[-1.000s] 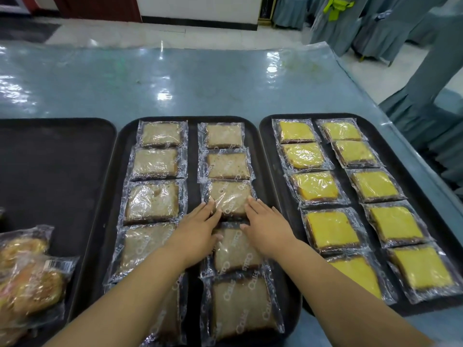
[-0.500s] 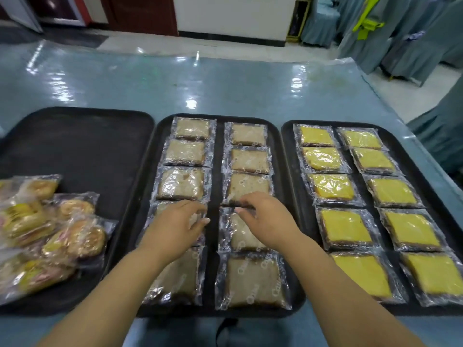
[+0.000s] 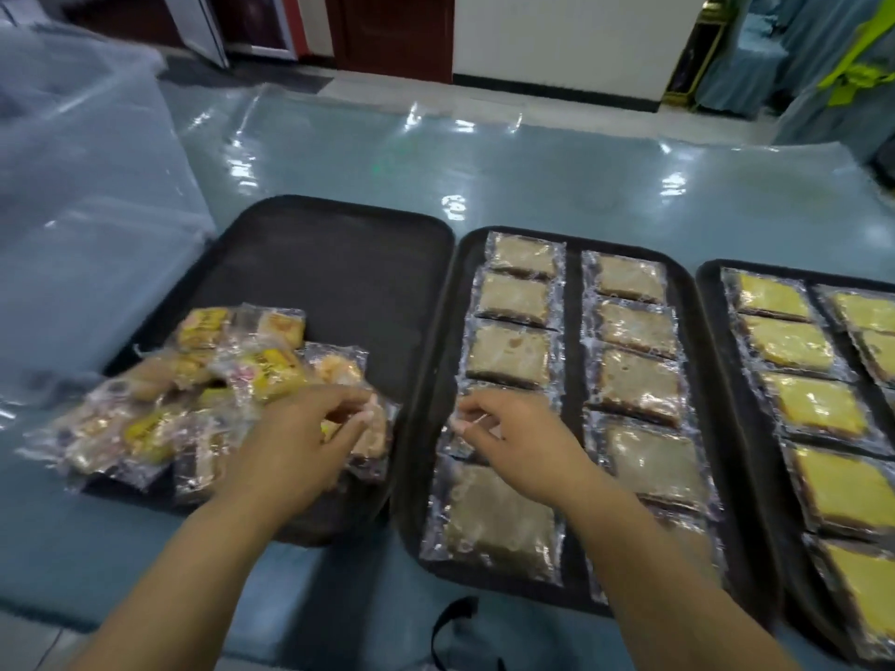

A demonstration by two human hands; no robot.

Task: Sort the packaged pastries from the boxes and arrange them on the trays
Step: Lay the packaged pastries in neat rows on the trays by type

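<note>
Packaged pastries (image 3: pixel 193 380): loose mixed heap on the near-left corner of the left tray (image 3: pixel 339 263), unsorted.
Middle tray (image 3: pixel 574 302): brown cakes (image 3: pixel 508 355) in two neat columns, looks full.
Right tray (image 3: pixel 712 302): yellow cakes (image 3: pixel 799 404) in rows, partly out of view.
Left hand (image 3: pixel 300 443): over the heap's right edge, fingers curled round the wrapper of a round pastry packet (image 3: pixel 373 428).
Right hand (image 3: pixel 518 443): low over the fourth brown cake in the left column, thumb and forefinger drawn together at its wrapper edge. Blur hides whether they pinch it.
Step in hand: likely the turn from tidying the brown cakes to sorting the heap.
Next move calls for: lifting one packet free of the tangle of wrappers and laying it on the bare far part of the left tray, starting a row.
Change from earlier views: both hands have left the right column. The left hand has crossed from the middle tray to the heap, and the view has swung left, bringing a clear plastic box (image 3: pixel 72 186) into sight.
</note>
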